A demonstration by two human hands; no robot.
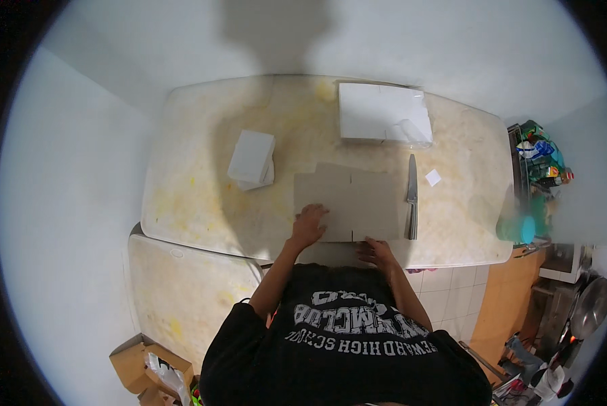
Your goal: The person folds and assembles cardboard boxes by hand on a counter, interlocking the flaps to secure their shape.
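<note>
A flat grey-brown cardboard sheet (pixel 367 203) with short slits at its far and near edges lies on the table before me. My left hand (pixel 309 224) rests on the sheet's near left part, its fingers stretched out and nothing in them. At the near edge, right of the lower slit, my right hand (pixel 376 252) touches the cardboard with its fingers apart and pointing left. Just right of the sheet lies a knife (pixel 412 179) with its blade pointing away from me. A small white square piece (pixel 432 177) sits beyond it to the right.
White flat boxes or boards (pixel 252 157) are stacked at the left. A larger white pack (pixel 381 111), partly in clear plastic, lies at the back. A rack with bottles (pixel 543 159) and a teal container (pixel 525 229) stand at the right. An opened cardboard box (pixel 131 358) is at lower left.
</note>
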